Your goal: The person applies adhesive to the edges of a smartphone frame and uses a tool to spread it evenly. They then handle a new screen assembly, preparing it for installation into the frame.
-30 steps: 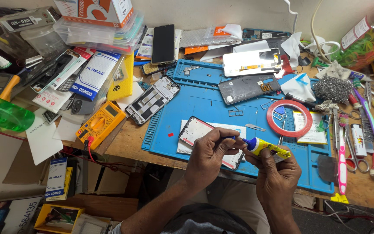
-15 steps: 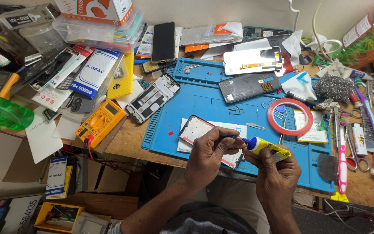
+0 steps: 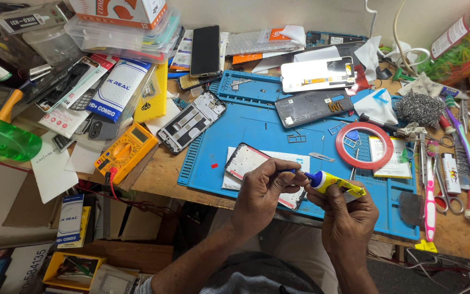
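Here we work over the blue mat [image 3: 257, 128], the phone frame [image 3: 248, 163] lying flat just below our 2 hands, right hand [image 3: 349, 215] clamped on the yellow glue tube [image 3: 335, 184] while left hand [image 3: 262, 193] pinches its blue cap [image 3: 295, 172].

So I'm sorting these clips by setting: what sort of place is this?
Most likely a phone repair bench: a blue work mat, opened phone frames, a yellow meter, and the hands holding a small glue tube.

A glossy yellow tube [image 3: 337, 184] sits crumpled in the right hand [image 3: 349, 218]; beneath both hands, a matt blue rubbery mat [image 3: 257, 128] covers worn wood.
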